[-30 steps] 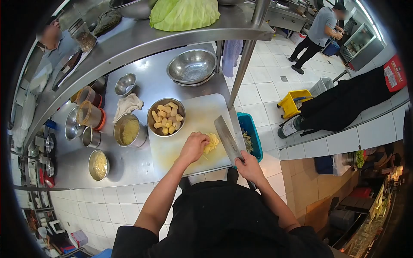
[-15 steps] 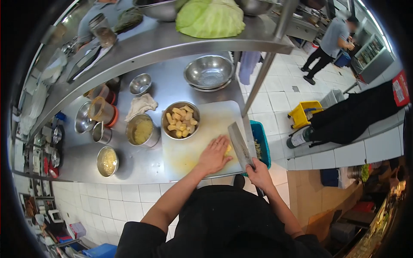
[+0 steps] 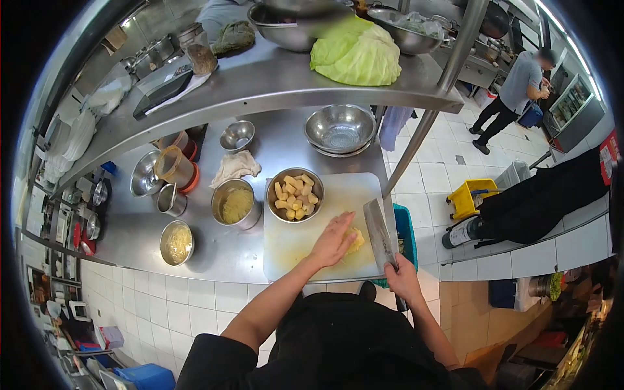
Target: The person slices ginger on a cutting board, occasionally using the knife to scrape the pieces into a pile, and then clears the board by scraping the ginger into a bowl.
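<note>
My right hand (image 3: 403,278) grips the handle of a cleaver (image 3: 379,229), its broad blade lying along the right edge of the white cutting board (image 3: 286,257). Fingers stretched and tilted on edge, my left hand (image 3: 333,240) is just left of a small heap of chopped yellow pieces (image 3: 355,240), which look like ginger. It holds nothing, and its thumb side is right at the heap. A steel bowl (image 3: 270,195) of peeled, pale yellow chunks (image 3: 296,197) stands on the board's far left corner.
Left of the board stand a steel pot (image 3: 246,220) and a small bowl (image 3: 177,243), both with yellowish food. Stacked colanders (image 3: 339,128) sit behind. A metal shelf (image 3: 279,91) with cabbage (image 3: 357,55) overhangs the counter. A teal bin (image 3: 406,234) is at right; a person (image 3: 517,81) stands beyond.
My left hand has turned up from lying flat, and more of the yellow heap shows beside it. The cleaver stays in my right hand. The whole view has shifted.
</note>
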`<state>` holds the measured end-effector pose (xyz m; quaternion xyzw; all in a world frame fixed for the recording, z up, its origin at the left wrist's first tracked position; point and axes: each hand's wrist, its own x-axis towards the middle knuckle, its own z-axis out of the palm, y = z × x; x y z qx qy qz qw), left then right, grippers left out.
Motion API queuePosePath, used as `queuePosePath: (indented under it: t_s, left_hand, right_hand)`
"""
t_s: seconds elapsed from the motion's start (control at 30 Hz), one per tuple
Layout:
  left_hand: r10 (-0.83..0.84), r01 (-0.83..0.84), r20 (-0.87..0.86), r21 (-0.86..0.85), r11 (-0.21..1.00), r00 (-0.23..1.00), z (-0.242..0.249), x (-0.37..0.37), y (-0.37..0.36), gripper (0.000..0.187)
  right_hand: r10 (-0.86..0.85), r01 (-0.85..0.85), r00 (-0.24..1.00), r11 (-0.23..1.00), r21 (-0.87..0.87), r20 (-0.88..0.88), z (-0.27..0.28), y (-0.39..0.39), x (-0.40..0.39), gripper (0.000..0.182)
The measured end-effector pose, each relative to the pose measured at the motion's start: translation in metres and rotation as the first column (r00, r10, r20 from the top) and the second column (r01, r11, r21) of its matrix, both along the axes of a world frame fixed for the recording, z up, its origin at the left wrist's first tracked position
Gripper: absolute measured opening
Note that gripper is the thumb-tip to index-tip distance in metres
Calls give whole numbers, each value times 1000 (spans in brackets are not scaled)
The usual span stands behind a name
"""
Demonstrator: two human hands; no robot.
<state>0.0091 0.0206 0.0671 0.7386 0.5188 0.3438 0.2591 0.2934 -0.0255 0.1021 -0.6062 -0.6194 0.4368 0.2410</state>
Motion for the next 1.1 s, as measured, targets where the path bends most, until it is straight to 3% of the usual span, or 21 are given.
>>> queuePosePath:
  t_s: [0.03, 0.1, 0.17, 0.23, 0.27, 0.37, 0.43, 0.67, 0.73, 0.87, 0.97, 1.03, 1.1]
  left_hand:
    - [0, 0, -1, 9, 1000, 1000, 6, -8, 8, 60]
    - [180, -182, -45, -40, 982, 983, 19, -37, 28, 41]
    - [305, -296, -36, 154, 943, 952, 22, -71, 60, 30]
    - [293, -225, -528, 190, 956, 797, 40, -111, 83, 36]
    - [382, -333, -529, 190, 924, 758, 57, -114, 77, 40]
    - [346, -361, -564, 90, 928, 750, 51, -143, 93, 42]
    - [328, -332, -582, 103, 938, 744, 45, -148, 98, 42]
    - [276, -235, -696, 157, 959, 663, 53, -114, 100, 54]
    - [286, -288, -672, 113, 951, 683, 54, -106, 96, 51]
    - [339, -249, -599, 231, 941, 725, 31, -106, 101, 37]
    - [356, -292, -511, 203, 935, 782, 29, -115, 102, 32]
    - [374, -288, -533, 241, 927, 759, 38, -113, 91, 29]
    - [278, -193, -582, 205, 959, 764, 43, -113, 82, 32]
  right_hand:
    - [-12, 11, 1000, 1000, -9, -13, -4, 1, 1, 27]
    - [-21, 20, 999, 1000, -13, -31, -4, -1, 0, 28]
    - [-20, 18, 998, 998, -55, -52, 11, -3, -5, 28]
    - [10, -9, 999, 999, 34, -40, -3, -3, -3, 28]
    - [37, -37, 999, 999, 9, 9, 2, -4, -5, 29]
    - [60, -60, 998, 998, -12, 20, 16, -10, -14, 31]
    - [135, -138, 987, 990, 26, 88, 24, -13, -19, 30]
    - [214, -215, 976, 977, 3, 39, 23, -18, -26, 32]
    - [207, -207, 978, 978, 14, 40, 26, -17, -29, 32]
    - [236, -237, 970, 971, 18, 60, 22, -16, -30, 35]
    - [243, -245, 969, 969, 37, 51, 18, -15, -30, 36]
    - [245, -247, 968, 969, 29, 49, 17, -16, -30, 36]
    - [276, -279, 957, 960, 22, 84, 18, -15, -29, 37]
